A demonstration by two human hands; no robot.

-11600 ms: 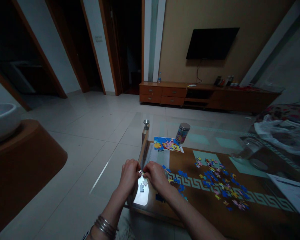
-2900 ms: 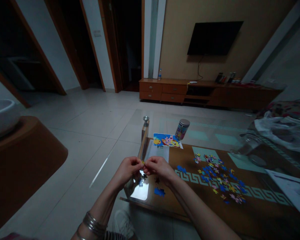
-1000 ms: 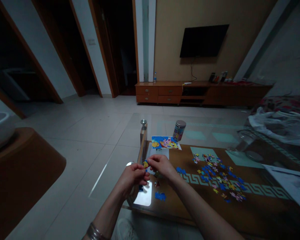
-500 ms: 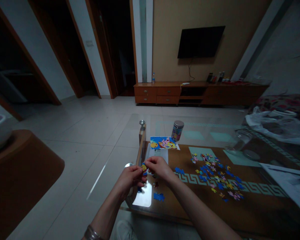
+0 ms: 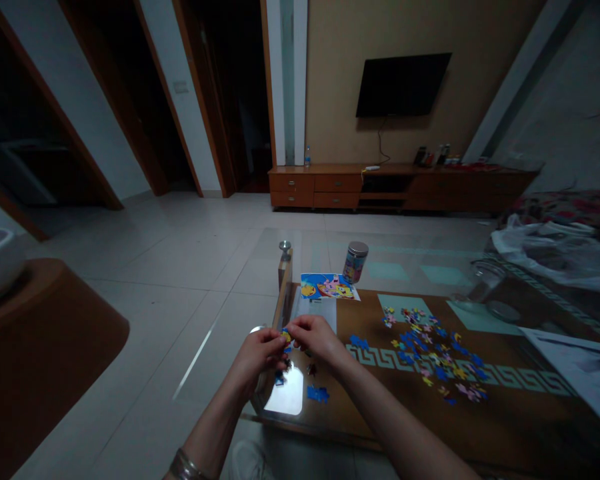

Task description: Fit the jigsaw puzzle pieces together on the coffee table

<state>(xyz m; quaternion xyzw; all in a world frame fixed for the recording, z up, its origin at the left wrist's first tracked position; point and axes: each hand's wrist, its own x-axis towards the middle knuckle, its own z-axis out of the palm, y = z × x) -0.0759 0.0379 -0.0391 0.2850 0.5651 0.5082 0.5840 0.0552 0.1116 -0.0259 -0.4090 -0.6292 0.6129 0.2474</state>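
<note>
Inspecting, we record: left hand (image 5: 258, 357) and right hand (image 5: 317, 340) pinching yellow-and-blue puzzle pieces (image 5: 286, 338) between them, above the left end of the surface (image 5: 365, 410) | joined-looking blue pieces (image 5: 318, 394) lying nearer us | loose pieces (image 5: 437, 357) scattered rightward | picture card (image 5: 327, 287) beyond, tin (image 5: 355, 263) standing at its right end

The surface (image 5: 286, 395) is glossy glass, the tin lid (image 5: 358, 247) shiny metal, the bag (image 5: 555, 252) crinkled plastic, the puzzle pieces (image 5: 318, 393) card-like.

The held puzzle piece (image 5: 286, 337) shows yellow and blue, while the loose pieces (image 5: 460, 371) on the right mix blue, yellow and pink. A pale green key-pattern band (image 5: 510, 382) crosses the brown table (image 5: 360, 408). The far card (image 5: 327, 287) is mostly blue, with pink and yellow figures.
</note>
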